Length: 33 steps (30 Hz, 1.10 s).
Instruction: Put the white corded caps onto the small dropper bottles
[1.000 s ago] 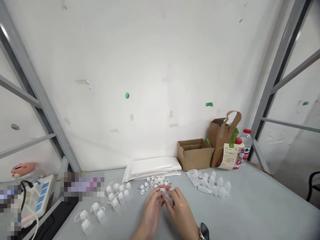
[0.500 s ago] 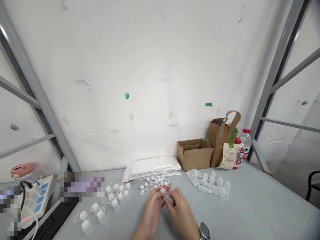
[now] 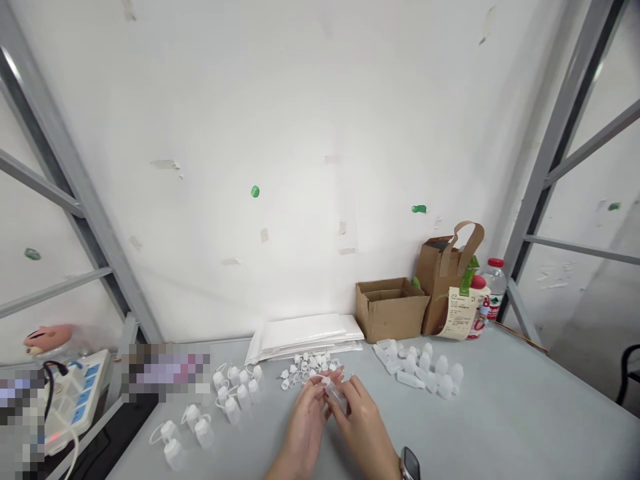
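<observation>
My left hand (image 3: 306, 420) and my right hand (image 3: 364, 420) meet over the grey table (image 3: 510, 420), low in the middle of the view. Together they pinch a small translucent plastic bottle (image 3: 336, 395), fingers curled round it. My right wrist wears a dark watch (image 3: 410, 463). Just beyond the fingers lies a cluster of small white caps (image 3: 306, 365). To the left stand several capped bottles with loop tethers (image 3: 235, 390). To the right lies a group of uncapped bottles (image 3: 425, 368).
A stack of white bags (image 3: 305, 333) rests against the wall. An open cardboard box (image 3: 390, 308), a brown paper bag (image 3: 447, 273) and a water bottle (image 3: 494, 283) stand at the back right. A power strip (image 3: 75, 393) sits at far left. Grey metal frame posts flank both sides.
Almost nothing differs: both hands stay on the small bottle, with only slight shifts of the fingers and of the view.
</observation>
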### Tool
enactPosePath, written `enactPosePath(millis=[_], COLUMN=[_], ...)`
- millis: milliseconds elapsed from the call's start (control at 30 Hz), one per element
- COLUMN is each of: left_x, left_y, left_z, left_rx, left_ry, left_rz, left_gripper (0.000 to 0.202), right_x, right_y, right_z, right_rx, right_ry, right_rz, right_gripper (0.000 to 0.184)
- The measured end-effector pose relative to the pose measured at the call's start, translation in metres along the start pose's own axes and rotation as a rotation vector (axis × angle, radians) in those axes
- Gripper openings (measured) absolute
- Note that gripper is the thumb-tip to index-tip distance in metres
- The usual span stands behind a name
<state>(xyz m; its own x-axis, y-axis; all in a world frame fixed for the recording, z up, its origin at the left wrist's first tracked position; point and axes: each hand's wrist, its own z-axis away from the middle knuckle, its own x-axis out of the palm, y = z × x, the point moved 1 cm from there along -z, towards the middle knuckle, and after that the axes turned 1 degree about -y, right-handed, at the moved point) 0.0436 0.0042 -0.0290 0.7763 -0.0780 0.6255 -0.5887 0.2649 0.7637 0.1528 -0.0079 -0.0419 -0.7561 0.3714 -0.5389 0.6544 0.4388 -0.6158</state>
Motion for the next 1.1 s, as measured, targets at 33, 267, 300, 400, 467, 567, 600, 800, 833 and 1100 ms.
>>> enactPosePath(millis=[33, 267, 300, 400, 467, 567, 600, 800, 833, 1100], left_x=[0.000, 0.000, 0.000, 0.001, 0.001, 0.001, 0.000, 0.000, 0.000, -0.001], left_y=[-0.001, 0.001, 0.002, 0.002, 0.002, 0.002, 0.002, 0.003, 0.003, 0.004], left_z=[0.000, 0.000, 0.000, 0.001, 0.002, 0.002, 0.002, -0.001, -0.001, -0.004], left_rx=[-0.012, -0.061, -0.060, -0.049, -0.036, -0.037, -0.045, -0.103, -0.110, -0.143], left_ry=[0.004, 0.004, 0.004, 0.006, 0.001, 0.001, 0.008, 0.066, 0.074, 0.065], left_rz=[0.007, 0.072, 0.071, 0.059, 0.047, 0.050, 0.061, 0.124, 0.130, 0.170], left_gripper=[0.021, 0.020, 0.020, 0.020, 0.021, 0.020, 0.020, 0.022, 0.022, 0.023], right_x=[0.000, 0.000, 0.000, -0.003, -0.005, -0.007, -0.007, -0.003, -0.002, 0.001], right_y=[0.000, -0.001, -0.001, 0.000, 0.000, -0.001, -0.001, 0.000, 0.000, 0.003], right_z=[0.000, 0.001, 0.001, -0.002, -0.004, -0.007, -0.008, -0.013, -0.013, -0.015], right_rx=[-0.020, -0.072, -0.039, 0.084, 0.153, 0.255, 0.289, 0.497, 0.523, 0.593], right_ry=[-0.005, -0.005, -0.016, -0.058, -0.088, -0.122, -0.128, -0.189, -0.208, -0.272], right_rz=[0.010, 0.021, -0.002, -0.095, -0.166, -0.274, -0.311, -0.553, -0.596, -0.749], right_gripper=[0.018, 0.022, 0.022, 0.022, 0.021, 0.019, 0.020, 0.028, 0.030, 0.042])
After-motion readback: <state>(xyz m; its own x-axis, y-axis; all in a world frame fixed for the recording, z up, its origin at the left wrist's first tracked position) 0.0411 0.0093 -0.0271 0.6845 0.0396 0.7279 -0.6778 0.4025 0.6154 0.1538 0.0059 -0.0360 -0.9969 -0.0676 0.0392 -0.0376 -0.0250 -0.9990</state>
